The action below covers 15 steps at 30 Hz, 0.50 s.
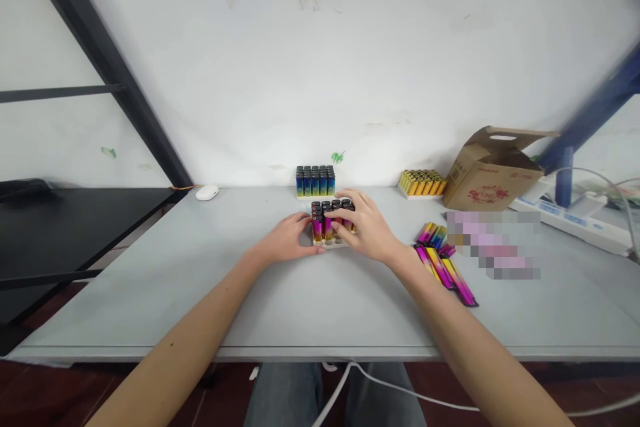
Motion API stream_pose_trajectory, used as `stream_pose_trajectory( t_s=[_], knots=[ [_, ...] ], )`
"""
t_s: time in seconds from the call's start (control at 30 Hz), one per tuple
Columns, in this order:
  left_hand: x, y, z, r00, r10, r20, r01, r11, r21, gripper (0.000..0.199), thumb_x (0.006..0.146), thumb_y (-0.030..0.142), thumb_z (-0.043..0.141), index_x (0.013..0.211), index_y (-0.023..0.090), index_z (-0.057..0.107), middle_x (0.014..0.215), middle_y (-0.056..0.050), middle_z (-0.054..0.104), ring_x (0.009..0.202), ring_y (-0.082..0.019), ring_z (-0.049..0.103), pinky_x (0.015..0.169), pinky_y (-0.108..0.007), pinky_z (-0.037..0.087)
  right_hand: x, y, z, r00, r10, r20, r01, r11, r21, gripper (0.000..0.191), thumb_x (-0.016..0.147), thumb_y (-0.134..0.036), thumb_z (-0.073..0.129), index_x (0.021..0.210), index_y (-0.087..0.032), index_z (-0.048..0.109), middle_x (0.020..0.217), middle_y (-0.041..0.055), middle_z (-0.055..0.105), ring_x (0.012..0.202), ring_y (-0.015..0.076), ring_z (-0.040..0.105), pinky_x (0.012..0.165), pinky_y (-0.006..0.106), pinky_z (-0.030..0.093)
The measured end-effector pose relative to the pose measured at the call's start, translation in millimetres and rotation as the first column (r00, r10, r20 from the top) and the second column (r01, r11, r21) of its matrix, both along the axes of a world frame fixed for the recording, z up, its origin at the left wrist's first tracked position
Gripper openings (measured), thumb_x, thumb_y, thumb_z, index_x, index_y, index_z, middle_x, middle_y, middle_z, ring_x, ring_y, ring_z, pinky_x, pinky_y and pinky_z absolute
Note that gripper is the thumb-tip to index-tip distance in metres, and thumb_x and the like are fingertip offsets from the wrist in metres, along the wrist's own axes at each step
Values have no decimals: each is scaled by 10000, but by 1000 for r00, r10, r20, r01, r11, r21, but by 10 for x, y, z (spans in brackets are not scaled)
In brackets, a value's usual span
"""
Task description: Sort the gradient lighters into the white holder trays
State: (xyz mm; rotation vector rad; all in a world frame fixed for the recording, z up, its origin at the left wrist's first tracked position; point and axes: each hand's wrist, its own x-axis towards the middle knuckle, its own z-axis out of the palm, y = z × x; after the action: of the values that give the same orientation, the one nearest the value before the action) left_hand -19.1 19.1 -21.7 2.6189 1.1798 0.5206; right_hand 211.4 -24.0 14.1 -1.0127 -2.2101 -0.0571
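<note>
In the head view, a white tray [336,245] of upright lighters sits mid-table, the lighters pink, purple and yellow with black tops. My left hand [285,238] holds the tray's left end, its thumb along the front edge and its fingers bent behind. Over the tray's right part, my right hand [371,227] has its thumb and fingers closed around a lighter [338,229] standing among the others. That hand covers several lighters and the tray's right end. Loose pink, yellow and blue lighters [445,270] lie on the table to the right.
Behind stands a tray of blue lighters [315,181]. Farther right are a tray of yellow lighters [423,183], an opened cardboard box [487,177] and a white power strip [575,217]. A small white case [207,193] lies at the back left of the grey table [200,280].
</note>
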Motion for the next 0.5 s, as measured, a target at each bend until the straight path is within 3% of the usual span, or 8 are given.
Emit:
stream_pose_trajectory(
  t_s=[0.1, 0.13, 0.2, 0.23, 0.3, 0.37, 0.43, 0.5],
  knots=[
    [-10, 12, -12, 1000, -10, -5, 10, 1000, -8, 707, 770, 708, 625, 1290, 232, 567, 1379, -125, 541, 1265, -354, 509, 1068, -475, 420, 112, -113, 6, 995, 16, -101, -25, 996, -85, 448, 953, -352, 499, 1387, -245, 485, 1436, 124, 479, 1307, 272, 461, 1056, 465, 411],
    [-14, 18, -17, 1000, -8, -10, 8, 1000, -15, 724, 772, 713, 620, 1304, 227, 557, 1393, -127, 529, 1277, -354, 498, 1073, -470, 415, 190, -171, 5, 990, -20, -137, 4, 994, -111, 492, 962, -374, 480, 1431, -239, 416, 1432, 126, 494, 1285, 264, 491, 1027, 447, 436],
    [-19, 28, -24, 1000, -1, -23, 0, 1000, -30, 759, 773, 729, 606, 1331, 219, 536, 1410, -133, 513, 1298, -355, 480, 1080, -463, 409, 396, -313, -7, 968, -212, -132, 187, 966, -177, 432, 975, -387, 444, 1377, -232, 461, 1291, 113, 612, 1140, 252, 596, 906, 404, 492],
    [-20, 31, -25, 1000, 0, -27, -1, 999, -35, 771, 772, 736, 600, 1338, 216, 531, 1413, -135, 511, 1303, -355, 475, 1081, -462, 408, 513, -394, -18, 935, -349, -59, 329, 919, -217, 373, 965, -392, 454, 1294, -233, 532, 1154, 93, 676, 1033, 251, 639, 817, 383, 504],
    [-17, 33, -23, 1000, -3, -26, 2, 999, -41, 779, 771, 742, 594, 1339, 213, 533, 1412, -137, 515, 1303, -358, 476, 1079, -467, 408, 732, -554, -45, 796, -586, 155, 605, 753, -258, 283, 943, -400, 475, 1110, -230, 627, 976, 69, 717, 912, 263, 667, 688, 359, 477],
    [-11, 32, -17, 1000, -4, -21, 3, 999, -38, 771, 767, 742, 595, 1323, 209, 550, 1399, -138, 529, 1291, -363, 489, 1074, -474, 411, 878, -688, -65, 650, -685, 329, 759, 606, -239, 248, 929, -394, 484, 959, -215, 653, 968, 83, 717, 898, 275, 671, 632, 337, 439],
    [-7, 31, -13, 1000, 1, -25, -1, 1000, -31, 757, 767, 744, 592, 1302, 209, 566, 1387, -135, 541, 1286, -362, 497, 1075, -468, 410, 924, -769, -70, 569, -669, 477, 815, 537, -218, 268, 911, -420, 513, 864, -193, 647, 958, 119, 708, 918, 304, 670, 616, 335, 419],
    [-8, 31, -12, 999, 2, -37, -3, 1000, -25, 744, 772, 747, 584, 1297, 220, 566, 1389, -129, 539, 1296, -354, 491, 1081, -453, 406, 894, -789, -63, 550, -610, 570, 816, 539, -211, 274, 903, -424, 541, 858, -172, 640, 959, 147, 699, 937, 324, 669, 629, 345, 419]
  ],
)
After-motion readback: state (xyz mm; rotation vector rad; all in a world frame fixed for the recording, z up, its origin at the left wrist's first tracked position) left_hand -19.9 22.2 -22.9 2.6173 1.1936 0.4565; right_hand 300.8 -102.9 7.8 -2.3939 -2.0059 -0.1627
